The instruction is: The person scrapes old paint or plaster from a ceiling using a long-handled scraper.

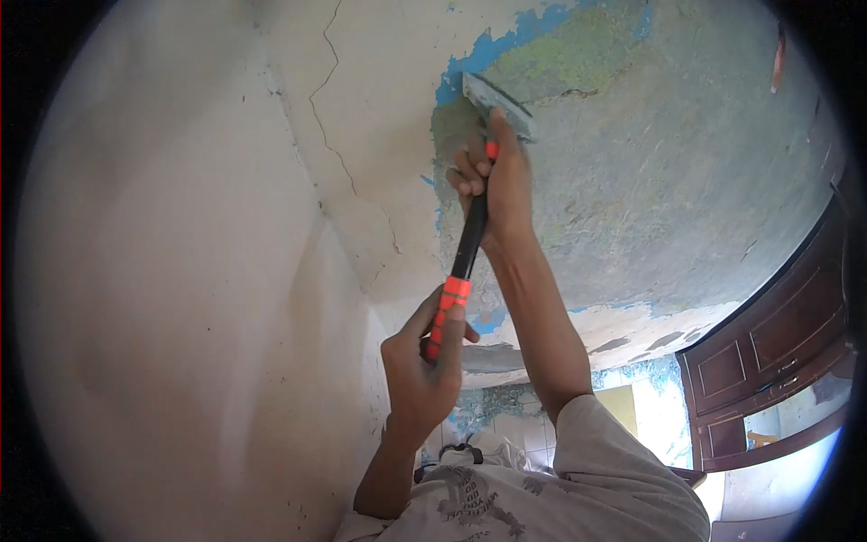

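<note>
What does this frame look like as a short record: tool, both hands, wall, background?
Tool: long-handled scraper, black and orange
Blade: at the blue paint edge
Left hand: around the lower orange grip
Right hand: on the handle near the blade
Wall: grey-green patch beside pale paint, thin crack in the pale part
Background: dark brown cabinet

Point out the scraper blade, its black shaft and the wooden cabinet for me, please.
Scraper blade (488,94): head view, on its flat face.
Black shaft (469,238): head view, on its bare middle stretch.
Wooden cabinet (795,309): head view, on a door panel.
</note>
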{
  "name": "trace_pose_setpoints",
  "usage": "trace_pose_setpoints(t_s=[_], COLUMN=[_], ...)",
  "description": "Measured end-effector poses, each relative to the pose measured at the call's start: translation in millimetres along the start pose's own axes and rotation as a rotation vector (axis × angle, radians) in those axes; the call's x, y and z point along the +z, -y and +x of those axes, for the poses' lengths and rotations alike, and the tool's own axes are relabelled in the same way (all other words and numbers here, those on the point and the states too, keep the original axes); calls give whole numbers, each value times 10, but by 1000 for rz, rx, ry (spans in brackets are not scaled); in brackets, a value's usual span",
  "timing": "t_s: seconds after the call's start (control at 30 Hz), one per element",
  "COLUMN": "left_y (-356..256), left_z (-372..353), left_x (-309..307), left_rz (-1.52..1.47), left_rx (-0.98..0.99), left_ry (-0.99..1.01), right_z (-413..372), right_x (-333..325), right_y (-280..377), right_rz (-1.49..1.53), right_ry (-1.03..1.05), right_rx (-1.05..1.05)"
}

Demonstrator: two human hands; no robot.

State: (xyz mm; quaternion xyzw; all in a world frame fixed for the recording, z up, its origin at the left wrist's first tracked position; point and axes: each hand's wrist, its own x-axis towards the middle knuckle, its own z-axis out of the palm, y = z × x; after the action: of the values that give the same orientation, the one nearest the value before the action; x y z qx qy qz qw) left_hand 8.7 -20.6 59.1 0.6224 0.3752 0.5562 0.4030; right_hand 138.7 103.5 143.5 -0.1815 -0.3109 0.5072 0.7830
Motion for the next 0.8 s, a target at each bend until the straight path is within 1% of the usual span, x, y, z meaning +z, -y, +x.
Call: trace_pose_setpoints(t_s=[0.1,0.2,0.23,0.3,0.33,0.4,0.43,0.5,0.53,0.57,0.6,0.63,0.7,0.73,0.8], left_y=[140,43,-32,-44,-51,98,177,262,284,237,133,-2,-94,-48,230], left_z=[-92,-55,9,-19,-14,-76,-85,-92,-122,-46,48,161,296,273,179], left_x=[-34,61,51,17,-1,-65,-87,29,82,104,100,77,44,64,142], left_rz=[7,-25,-20,-8,-1,-5,-4,-27,-42,12,11,8,3,-5,-17], left_rx=[-61,-69,-80,-65,-52,-114,-138,-78,-58,5,-7,-17,9,22,62], left_ry=[-18,-14,24,6,-1,-7,-11,-23,-32,-27,-17,-5,25,2,-39], right_z=[-87,-40,-20,32,17,-51,-69,-90,-65,-9,63,192,165,166,85], right_x=[-69,-49,-51,-44,-35,-38,-82,-179,-173,-136,-133,-169,-64,-13,-231], right_y=[-127,8,27,61,34,-100,-142,-193,-153,-70,2,82,194,250,64], right_rz=[-37,-113,-82,-16,-26,-45,-67,-108,-137,-169,-205,-165,-160,-156,-339], right_ry=[7,-38,-12,43,19,-23,-10,15,-12,-42,-75,-53,-110,-134,-51], right_rx=[36,20,15,-5,-7,-7,12,47,2,-38,-74,-104,-107,-117,-128])
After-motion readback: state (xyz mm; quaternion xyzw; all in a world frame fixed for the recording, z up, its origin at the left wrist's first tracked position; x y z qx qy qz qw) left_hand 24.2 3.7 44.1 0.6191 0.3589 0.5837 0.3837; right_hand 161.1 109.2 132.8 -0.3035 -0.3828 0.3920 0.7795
